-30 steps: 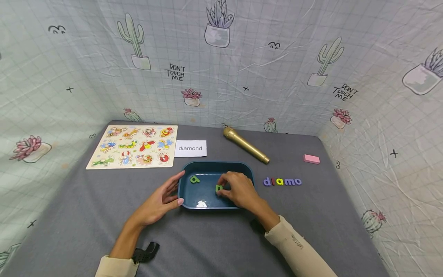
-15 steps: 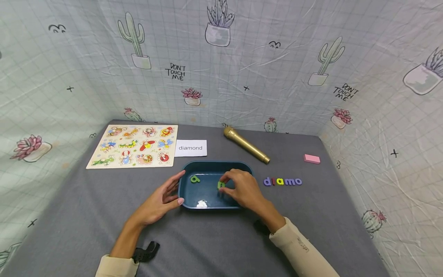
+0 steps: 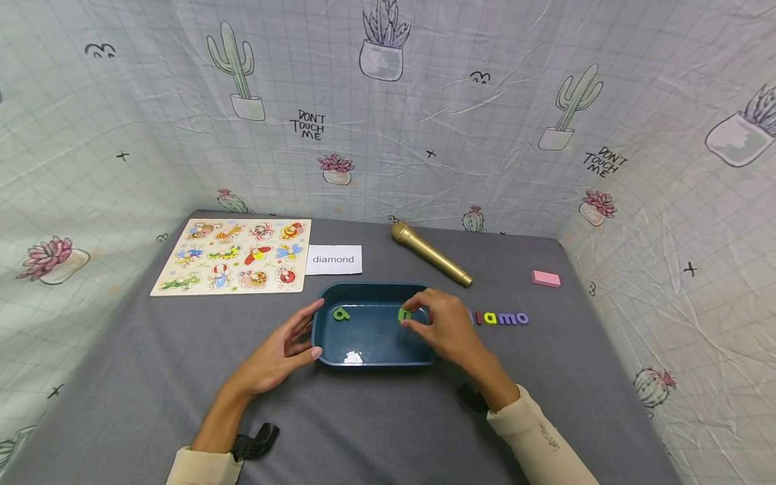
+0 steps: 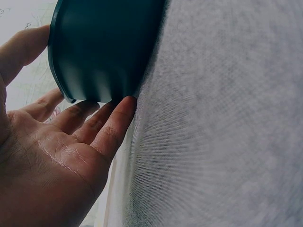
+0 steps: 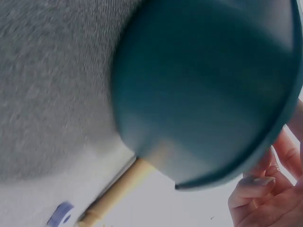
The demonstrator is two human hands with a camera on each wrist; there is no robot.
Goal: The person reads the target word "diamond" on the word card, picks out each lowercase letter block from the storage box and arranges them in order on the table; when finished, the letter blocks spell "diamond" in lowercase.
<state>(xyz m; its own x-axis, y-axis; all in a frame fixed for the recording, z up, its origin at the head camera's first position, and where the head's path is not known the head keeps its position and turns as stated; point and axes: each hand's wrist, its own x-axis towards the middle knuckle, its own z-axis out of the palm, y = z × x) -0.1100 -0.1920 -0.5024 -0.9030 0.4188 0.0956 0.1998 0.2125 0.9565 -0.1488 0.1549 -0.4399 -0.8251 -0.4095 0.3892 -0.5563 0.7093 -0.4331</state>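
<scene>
My left hand holds the left end of a dark teal tray, its thumb at the near corner and its fingers along the end wall. The left wrist view shows those fingertips touching the tray's outer wall. Thumb and fingertips of my right hand pinch a green letter n over the tray's right part. A second green letter, shaped like a q or a, lies in the tray's left part. Right of the tray stands a row of letters; its first letter is mostly hidden behind my right hand.
A gold microphone lies behind the tray. A white card printed "diamond" and an insect puzzle board lie at the back left. A pink block sits at the back right. Patterned cloth hangs around the grey table.
My right hand has moved right and slightly away from me with the green letter n, and now covers part of the letter row. My left hand has stayed at the tray.
</scene>
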